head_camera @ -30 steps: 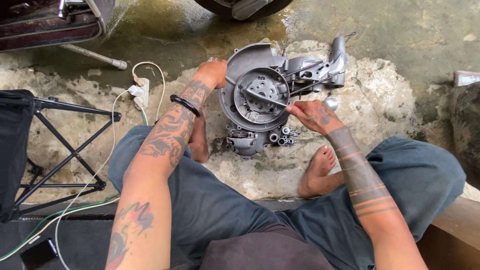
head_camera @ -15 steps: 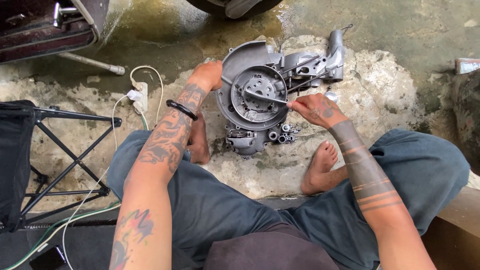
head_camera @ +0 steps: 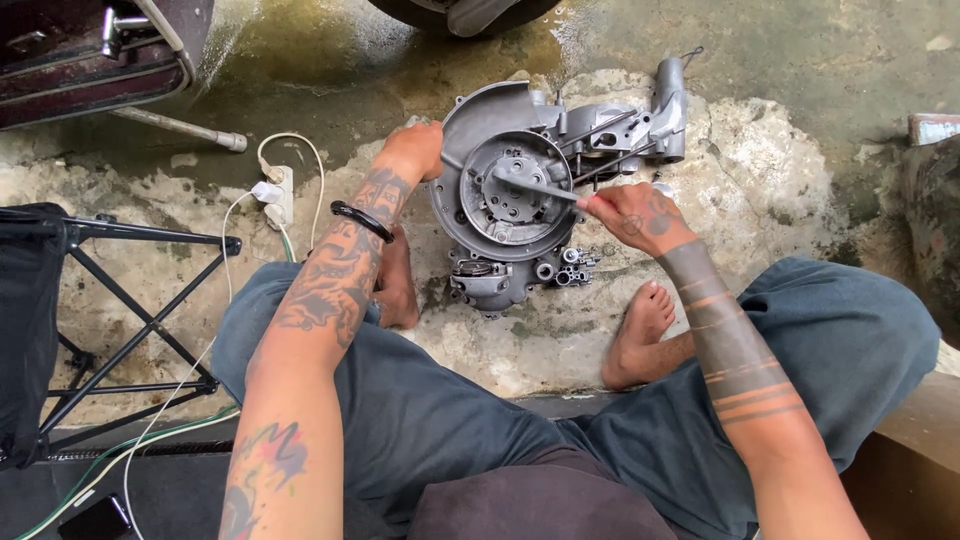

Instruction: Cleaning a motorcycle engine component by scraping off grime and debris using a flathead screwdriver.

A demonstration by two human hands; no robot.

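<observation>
A grey metal engine case (head_camera: 540,190) stands on the rough concrete floor between my bare feet. My left hand (head_camera: 413,150) grips its left rim. My right hand (head_camera: 630,215) holds a thin metal tool (head_camera: 535,186) whose tip reaches into the round recess at the case's middle. A black band circles my left wrist.
A white power strip (head_camera: 273,192) with cables lies to the left of the case. A black folding frame (head_camera: 120,320) stands at far left. A dark vehicle body (head_camera: 90,50) and a tyre (head_camera: 460,12) are at the top. A wooden edge (head_camera: 915,450) sits at lower right.
The tool's tip has shifted left toward the centre of the round recess. My left hand keeps its hold on the rim.
</observation>
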